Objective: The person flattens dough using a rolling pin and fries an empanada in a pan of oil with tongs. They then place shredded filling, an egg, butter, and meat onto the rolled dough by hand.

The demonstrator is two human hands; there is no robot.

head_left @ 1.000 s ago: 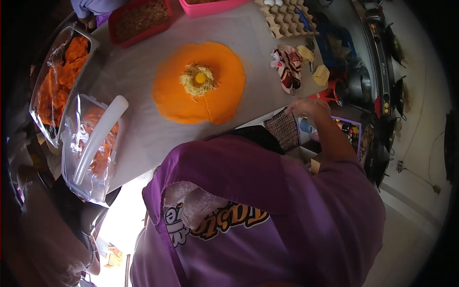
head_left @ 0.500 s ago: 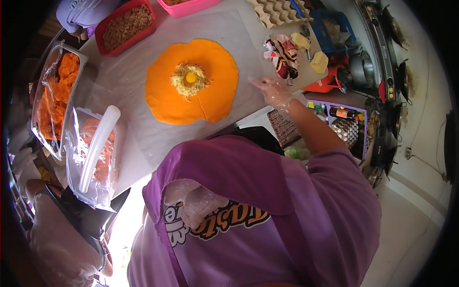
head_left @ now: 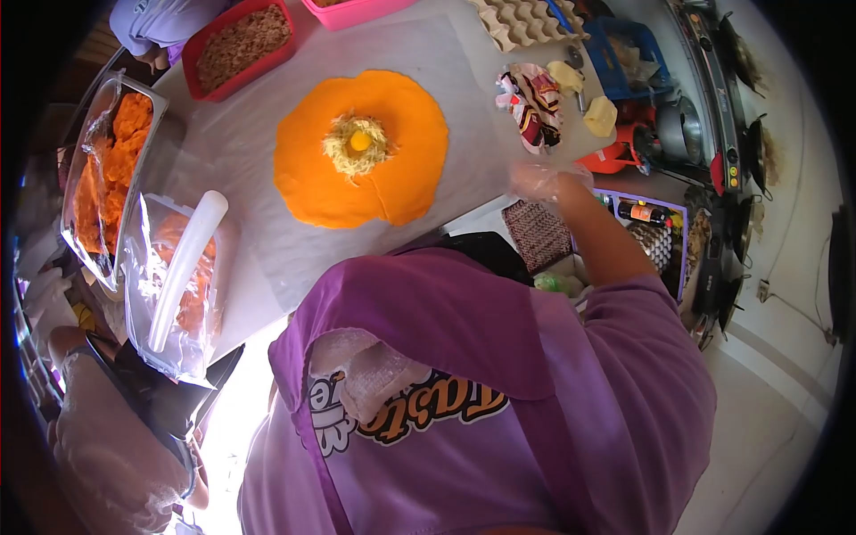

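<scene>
My right hand [head_left: 546, 181], in a clear plastic glove, hovers at the right front edge of the table. It is smeared by motion, so its fingers cannot be made out. Nearest to it are a crumpled printed wrapper [head_left: 538, 111] and a pale yellow block [head_left: 600, 117]. Left of it, a flat orange dough sheet [head_left: 406, 125] lies on a clear plastic sheet [head_left: 481, 169]. On the dough is a ring of pale shreds [head_left: 343, 159] with an egg yolk [head_left: 360, 141] in its middle. My left hand is out of sight.
A red tub of brown crumbly filling [head_left: 245, 53] stands at the back left. Two containers of orange dough [head_left: 120, 169] [head_left: 192, 294] are on the left, a white rolling pin [head_left: 189, 267] across the nearer. An egg tray [head_left: 517, 22] and blue basket [head_left: 637, 58] are back right. Another person's sleeve [head_left: 160, 22] shows.
My right hand has drawn back to the right and toward me, away from the dough. The dough, shreds and yolk look the same.
</scene>
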